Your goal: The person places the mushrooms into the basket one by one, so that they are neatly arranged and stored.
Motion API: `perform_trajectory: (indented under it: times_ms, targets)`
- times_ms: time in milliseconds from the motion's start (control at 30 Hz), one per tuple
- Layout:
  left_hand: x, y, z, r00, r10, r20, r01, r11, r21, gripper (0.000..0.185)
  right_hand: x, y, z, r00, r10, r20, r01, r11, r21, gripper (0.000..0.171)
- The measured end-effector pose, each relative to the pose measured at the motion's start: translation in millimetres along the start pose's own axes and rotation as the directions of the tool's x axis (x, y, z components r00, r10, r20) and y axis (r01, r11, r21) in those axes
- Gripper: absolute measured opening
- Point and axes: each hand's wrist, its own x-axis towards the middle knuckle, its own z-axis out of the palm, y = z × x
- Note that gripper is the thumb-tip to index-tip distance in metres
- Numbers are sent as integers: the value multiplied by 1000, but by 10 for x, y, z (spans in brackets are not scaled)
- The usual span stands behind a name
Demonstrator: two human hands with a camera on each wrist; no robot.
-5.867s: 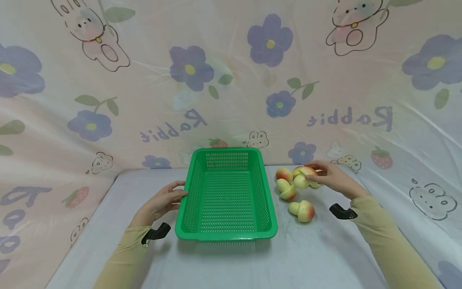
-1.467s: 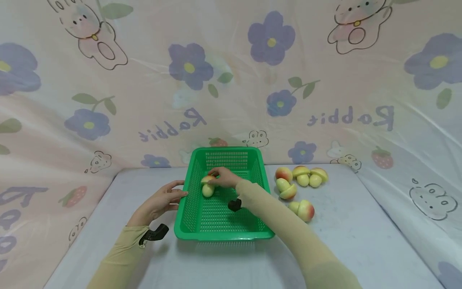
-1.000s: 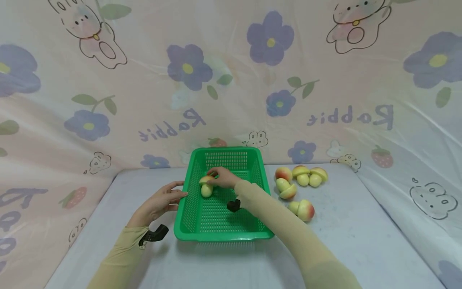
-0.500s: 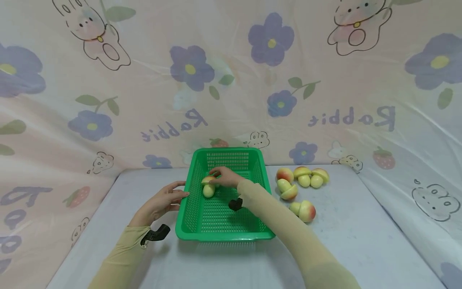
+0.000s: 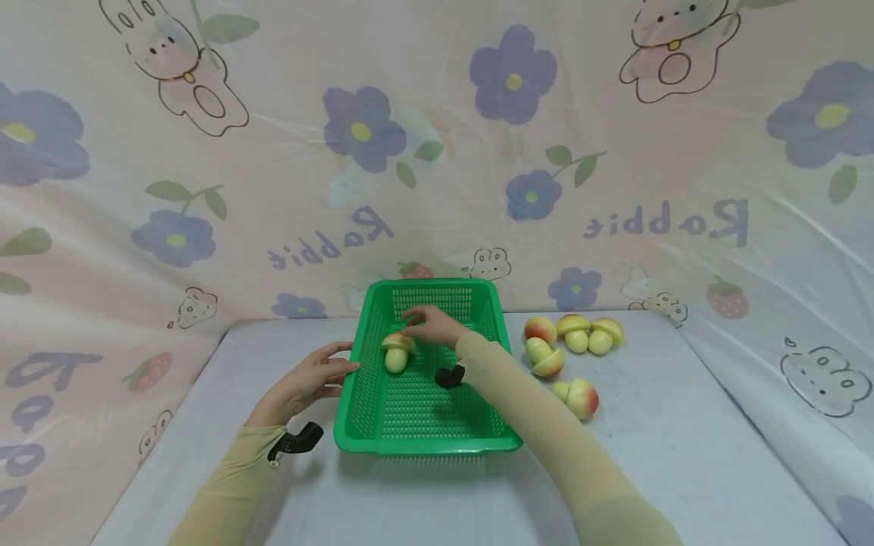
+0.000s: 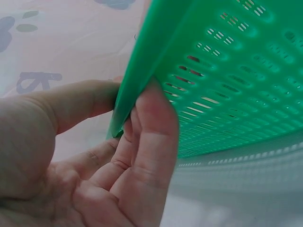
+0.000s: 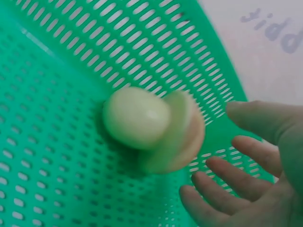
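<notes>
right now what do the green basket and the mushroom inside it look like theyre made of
The basket looks like moulded plastic: glossy green, thin walls pierced by even slots. The mushroom seems to be a toy, perhaps plastic or foam: smooth pale stem, evenly tinted matt cap. The pictures leave open which.

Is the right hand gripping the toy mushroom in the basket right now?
No: in the right wrist view the right hand has its fingers spread apart from the toy mushroom, which lies on the floor of the green basket.

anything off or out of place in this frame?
Nothing stands out. One toy mushroom lies in the green basket, just clear of the open right hand; the left hand grips the basket's rim. Five more mushrooms sit on the table.
</notes>
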Motion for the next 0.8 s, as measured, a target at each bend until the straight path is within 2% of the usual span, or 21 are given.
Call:
perform_trajectory:
  times_ms: [167, 500, 800]
  targets:
    - [-2, 2, 1, 1000, -1, -8, 1, 1000, 18, 64, -76, -126, -96, 1000, 1, 9, -1, 996, 94, 43]
    - [0, -12, -3, 1000, 7, -8, -7, 1000, 26, 60, -299, -332, -394, 995, 0, 102, -22, 977, 211, 46]
    - [-4, -9, -15, 1000, 12, 3, -12, 1000, 17, 63, -597, -404, -665, 990, -52, 135, 18, 969, 247, 47]
